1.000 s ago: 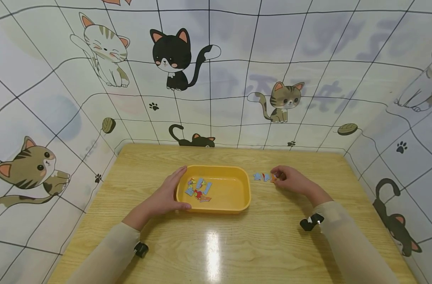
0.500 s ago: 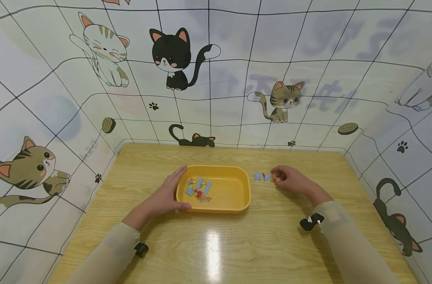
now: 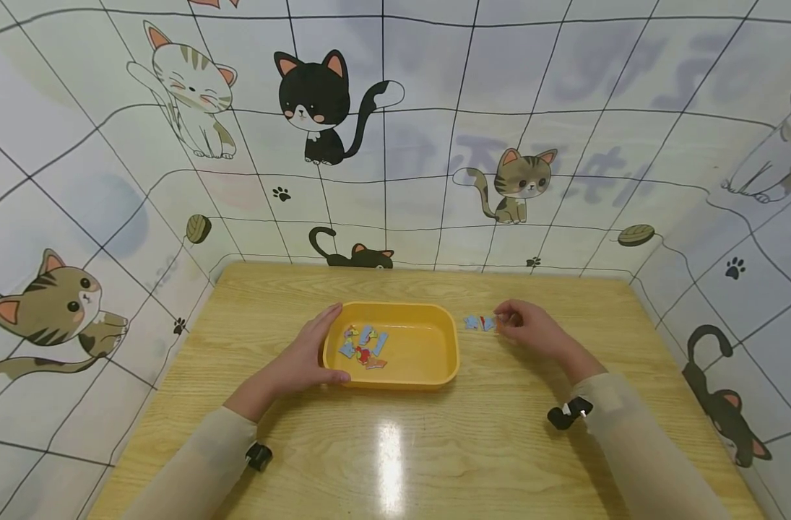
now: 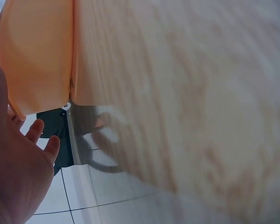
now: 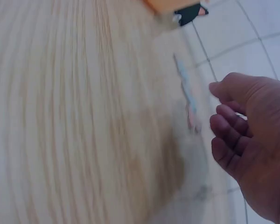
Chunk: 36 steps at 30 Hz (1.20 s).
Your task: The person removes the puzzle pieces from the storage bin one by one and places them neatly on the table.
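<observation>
The person's left hand [image 3: 300,357] grips the left end of a yellow plastic tray [image 3: 434,314], thumb at the front wall and fingers towards the back. Inside the tray's left half lie several small jigsaw puzzle pieces [image 3: 364,355], blue, red, yellow and orange. To the right of the tray, blue and red puzzle pieces [image 3: 480,323] lie in a short row on the table. The right hand [image 3: 534,331] hovers at the row's right end, its fingers loosely curled with nothing visible between them. In the right wrist view the row of pieces [image 5: 189,95] lies apart from the fingertips.
A light wooden table [image 3: 291,448] carries the tray and pieces. Cloth printed with cartoon cats [image 3: 317,108] and grid lines stands along the back and both sides. Each sleeve end bears a black wrist camera [image 3: 258,456].
The right hand has come up off the row's right end and slid slightly left, covering the orange piece seen there before. The left hand and tray stay in place.
</observation>
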Motion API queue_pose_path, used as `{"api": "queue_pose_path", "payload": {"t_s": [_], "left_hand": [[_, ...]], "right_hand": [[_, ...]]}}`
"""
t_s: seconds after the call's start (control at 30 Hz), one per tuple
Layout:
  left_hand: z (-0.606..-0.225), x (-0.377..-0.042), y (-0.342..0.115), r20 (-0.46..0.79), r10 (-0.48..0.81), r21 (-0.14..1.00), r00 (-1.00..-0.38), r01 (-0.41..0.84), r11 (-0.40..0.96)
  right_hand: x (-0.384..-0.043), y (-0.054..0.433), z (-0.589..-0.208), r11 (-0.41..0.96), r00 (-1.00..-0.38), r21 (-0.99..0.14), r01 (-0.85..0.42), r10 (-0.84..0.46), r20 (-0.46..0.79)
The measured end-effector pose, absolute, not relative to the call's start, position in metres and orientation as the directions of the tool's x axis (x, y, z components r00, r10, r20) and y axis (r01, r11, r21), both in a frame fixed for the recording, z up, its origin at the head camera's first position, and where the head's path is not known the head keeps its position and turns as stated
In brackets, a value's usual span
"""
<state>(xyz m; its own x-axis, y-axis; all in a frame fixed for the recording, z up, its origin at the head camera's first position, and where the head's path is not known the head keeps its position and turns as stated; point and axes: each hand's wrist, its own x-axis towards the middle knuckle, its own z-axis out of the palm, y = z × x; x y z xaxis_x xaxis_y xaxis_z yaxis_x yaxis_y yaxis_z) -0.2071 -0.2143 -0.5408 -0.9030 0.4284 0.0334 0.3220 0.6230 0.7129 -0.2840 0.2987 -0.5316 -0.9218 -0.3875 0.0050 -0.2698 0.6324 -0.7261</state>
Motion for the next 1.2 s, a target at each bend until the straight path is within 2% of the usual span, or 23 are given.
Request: {"api": "queue_pose_path", "payload": {"t_s": [0.2, 0.43, 0.7, 0.9, 1.2], "left_hand": [[-0.541, -0.207, -0.214, 0.034, 0.432, 0.713, -0.901, 0.325, 0.621], [-0.541, -0.208, -0.214, 0.029, 0.436, 0.709, -0.899, 0.326, 0.625], [-0.54, -0.207, -0.214, 0.03, 0.434, 0.709, -0.9, 0.326, 0.626], [-0.54, -0.208, -0.214, 0.033, 0.434, 0.709, -0.901, 0.327, 0.625], [-0.54, -0.207, -0.213, 0.033, 0.432, 0.71, -0.901, 0.325, 0.625]], "right_hand": [[-0.27, 0.268, -0.511, 0.559, -0.911, -0.755, -0.343, -0.395, 0.121], [-0.256, 0.226, -0.487, 0.503, -0.839, -0.724, -0.472, -0.508, 0.195], [-0.248, 0.194, -0.479, 0.535, -0.815, -0.696, -0.479, -0.565, 0.127], [-0.243, 0.169, -0.477, 0.58, -0.826, -0.682, -0.446, -0.559, 0.065], [-0.24, 0.133, -0.484, 0.68, -0.829, -0.604, -0.415, -0.556, -0.056]]}}
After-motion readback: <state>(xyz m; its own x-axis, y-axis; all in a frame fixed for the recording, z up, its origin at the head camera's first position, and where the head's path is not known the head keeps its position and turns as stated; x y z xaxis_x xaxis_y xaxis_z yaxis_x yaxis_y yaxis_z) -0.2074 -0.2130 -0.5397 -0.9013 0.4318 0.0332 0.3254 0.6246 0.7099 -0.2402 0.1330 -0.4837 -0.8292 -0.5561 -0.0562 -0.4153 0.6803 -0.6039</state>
